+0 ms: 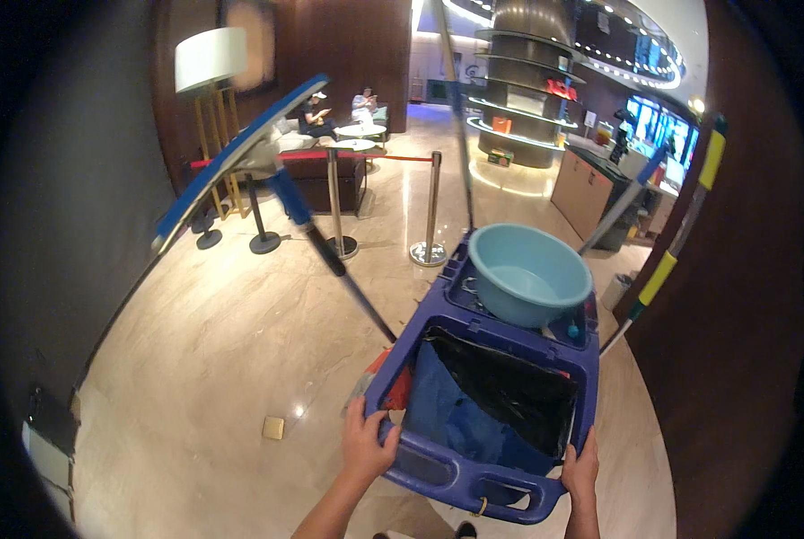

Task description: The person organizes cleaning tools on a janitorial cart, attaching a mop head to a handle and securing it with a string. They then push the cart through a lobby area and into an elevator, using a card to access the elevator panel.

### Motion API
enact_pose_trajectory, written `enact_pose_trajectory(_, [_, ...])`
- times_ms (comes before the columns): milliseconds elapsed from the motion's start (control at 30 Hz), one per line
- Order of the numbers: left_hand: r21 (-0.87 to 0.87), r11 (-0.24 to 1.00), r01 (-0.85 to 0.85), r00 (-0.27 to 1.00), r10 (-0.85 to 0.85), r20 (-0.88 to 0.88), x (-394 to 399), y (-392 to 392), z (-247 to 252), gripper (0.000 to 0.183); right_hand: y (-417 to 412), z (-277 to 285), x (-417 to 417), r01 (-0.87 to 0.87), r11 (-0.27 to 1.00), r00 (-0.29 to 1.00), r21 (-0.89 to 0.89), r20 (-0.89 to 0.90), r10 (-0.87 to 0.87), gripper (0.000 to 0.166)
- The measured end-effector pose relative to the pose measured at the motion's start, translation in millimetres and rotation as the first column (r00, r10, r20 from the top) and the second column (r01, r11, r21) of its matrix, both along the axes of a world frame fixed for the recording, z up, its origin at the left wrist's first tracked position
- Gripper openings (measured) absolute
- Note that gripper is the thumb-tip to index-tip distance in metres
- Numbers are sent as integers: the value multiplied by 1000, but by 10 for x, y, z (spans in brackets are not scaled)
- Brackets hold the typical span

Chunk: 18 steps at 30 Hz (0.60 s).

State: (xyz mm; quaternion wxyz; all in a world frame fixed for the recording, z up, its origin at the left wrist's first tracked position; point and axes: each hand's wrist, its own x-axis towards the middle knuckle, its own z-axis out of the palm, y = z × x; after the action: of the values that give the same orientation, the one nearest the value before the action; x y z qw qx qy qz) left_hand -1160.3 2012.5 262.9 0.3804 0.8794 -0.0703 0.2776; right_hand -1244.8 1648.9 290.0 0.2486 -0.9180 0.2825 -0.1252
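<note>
A purple-blue plastic janitorial cart stands before me, its near end towards my body. My left hand grips the left near corner of its frame, thumb on the inner side. The right near edge is held by my right hand. Inside the frame hangs a blue bag with a black plastic liner over part of it. On the far section rests a light blue basin. A squeegee-like tool with a blue-edged head leans out to the left, and a yellow-banded pole to the right.
Stanchions with a red belt stand ahead left, before a sofa and two seated people. A dark wall runs close on the right, a grey one on the left. A counter and round shelving stand farther off.
</note>
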Motion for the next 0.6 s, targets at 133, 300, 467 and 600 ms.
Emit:
enact_pose_trajectory(133, [41,999,22,999,-23,25,155,160,-46,32,83,-217,31,1,997,1000,-82,-13,-2,63])
enact_pose_trajectory(300, [141,985,96,995,-101,27,343,331,-18,30,252,-289,82,45,995,999,-94,4,-45,61])
enact_pose_trajectory(467, [234,963,135,987,-151,52,515,367,-151,30,252,-472,155,34,998,995,-50,96,-29,59])
enact_pose_trajectory(600, [258,957,135,981,-166,102,525,405,-171,28,236,-518,165,27,997,990,-74,142,-16,60])
